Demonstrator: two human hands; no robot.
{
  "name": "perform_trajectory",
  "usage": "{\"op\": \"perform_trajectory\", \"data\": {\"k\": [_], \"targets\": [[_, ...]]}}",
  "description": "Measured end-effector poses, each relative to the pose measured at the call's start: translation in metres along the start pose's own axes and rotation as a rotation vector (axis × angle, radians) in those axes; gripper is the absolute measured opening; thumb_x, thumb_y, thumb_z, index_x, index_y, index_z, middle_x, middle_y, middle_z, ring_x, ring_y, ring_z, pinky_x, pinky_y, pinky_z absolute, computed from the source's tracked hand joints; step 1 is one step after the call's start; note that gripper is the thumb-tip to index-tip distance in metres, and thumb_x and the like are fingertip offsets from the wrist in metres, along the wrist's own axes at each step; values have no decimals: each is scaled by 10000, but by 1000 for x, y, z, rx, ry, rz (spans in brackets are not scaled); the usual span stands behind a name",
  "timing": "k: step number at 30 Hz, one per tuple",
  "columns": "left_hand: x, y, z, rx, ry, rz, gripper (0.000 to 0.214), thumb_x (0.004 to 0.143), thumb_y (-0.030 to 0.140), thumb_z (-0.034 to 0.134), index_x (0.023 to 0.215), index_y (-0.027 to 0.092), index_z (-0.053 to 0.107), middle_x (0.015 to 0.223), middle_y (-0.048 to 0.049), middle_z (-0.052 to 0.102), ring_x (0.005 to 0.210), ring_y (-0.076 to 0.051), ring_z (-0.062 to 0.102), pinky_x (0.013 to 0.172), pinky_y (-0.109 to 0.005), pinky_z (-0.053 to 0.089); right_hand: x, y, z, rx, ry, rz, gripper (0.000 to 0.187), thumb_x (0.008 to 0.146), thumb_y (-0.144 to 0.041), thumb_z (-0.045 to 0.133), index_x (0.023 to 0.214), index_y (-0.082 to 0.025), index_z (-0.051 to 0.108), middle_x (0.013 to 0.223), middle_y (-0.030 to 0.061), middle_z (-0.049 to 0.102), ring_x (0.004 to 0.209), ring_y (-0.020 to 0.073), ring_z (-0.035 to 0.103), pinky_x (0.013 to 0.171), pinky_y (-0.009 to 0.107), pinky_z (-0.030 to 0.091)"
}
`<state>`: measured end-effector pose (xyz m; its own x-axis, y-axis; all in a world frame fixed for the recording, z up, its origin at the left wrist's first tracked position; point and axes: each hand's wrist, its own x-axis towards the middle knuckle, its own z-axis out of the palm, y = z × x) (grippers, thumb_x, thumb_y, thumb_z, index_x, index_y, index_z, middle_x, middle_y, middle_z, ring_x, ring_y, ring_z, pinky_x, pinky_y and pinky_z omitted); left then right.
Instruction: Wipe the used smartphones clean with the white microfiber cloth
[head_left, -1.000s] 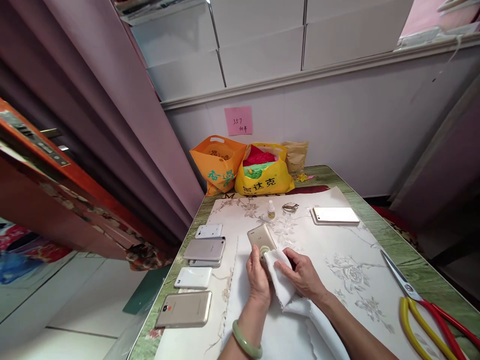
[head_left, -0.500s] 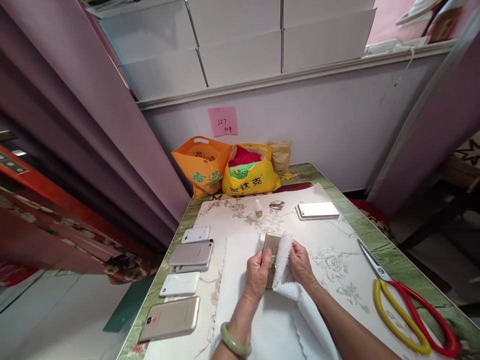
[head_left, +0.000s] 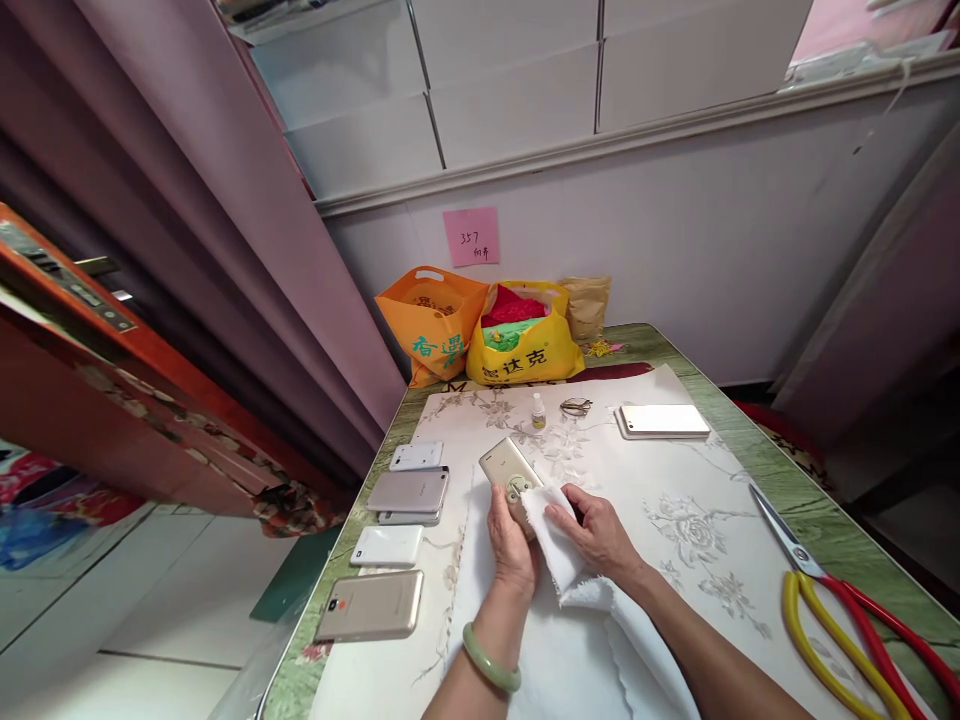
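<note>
My left hand (head_left: 512, 548), with a green bangle on its wrist, grips the lower end of a gold phone (head_left: 507, 468) held back-up and tilted to the left. My right hand (head_left: 596, 531) pinches a white cloth (head_left: 551, 535) and presses it against the phone's lower part. The cloth trails down along my right forearm to the table.
Several phones lie in a column at the left of the table (head_left: 409, 490). Another gold phone (head_left: 663, 421), a small bottle (head_left: 538, 411) and a ring-like item (head_left: 576, 407) sit farther back. Orange (head_left: 433, 322) and yellow bags (head_left: 525, 345) stand against the wall. Yellow-and-red scissors (head_left: 832, 600) lie right.
The phone has swung from upright to leaning left, with its back showing more. The cloth has moved from the phone's right edge down onto its lower part.
</note>
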<state>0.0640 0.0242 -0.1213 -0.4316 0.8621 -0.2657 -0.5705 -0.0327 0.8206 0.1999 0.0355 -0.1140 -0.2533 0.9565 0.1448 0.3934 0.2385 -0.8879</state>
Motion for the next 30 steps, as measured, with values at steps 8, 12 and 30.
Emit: {"op": "perform_trajectory", "data": {"k": [8, 12, 30], "targets": [[1, 3, 4, -103, -137, -59, 282, 778, 395, 718, 960, 184, 677, 916, -41, 721, 844, -174, 651, 818, -298, 489, 3, 6, 1, 295, 77, 115, 435, 849, -610, 556, 708, -201, 512, 610, -41, 464, 558, 113, 401, 507, 225, 326], [-2, 3, 5, 16, -301, -62, 291, 727, 342, 768, 935, 148, 707, 884, -68, 739, 842, -202, 660, 790, -300, 484, 6, 11, -2, 587, 121, 242, 499, 799, -686, 588, 833, -188, 587, 642, -19, 561, 534, 121, 460, 479, 228, 373], [-1, 25, 10, 3, -143, -164, 460, 691, 583, 740, 837, 149, 698, 702, -23, 681, 627, -146, 624, 510, -222, 471, 14, 20, -22, 754, 227, 317, 481, 689, -628, 739, 714, -182, 561, 555, -49, 506, 471, 94, 406, 434, 216, 322]]}}
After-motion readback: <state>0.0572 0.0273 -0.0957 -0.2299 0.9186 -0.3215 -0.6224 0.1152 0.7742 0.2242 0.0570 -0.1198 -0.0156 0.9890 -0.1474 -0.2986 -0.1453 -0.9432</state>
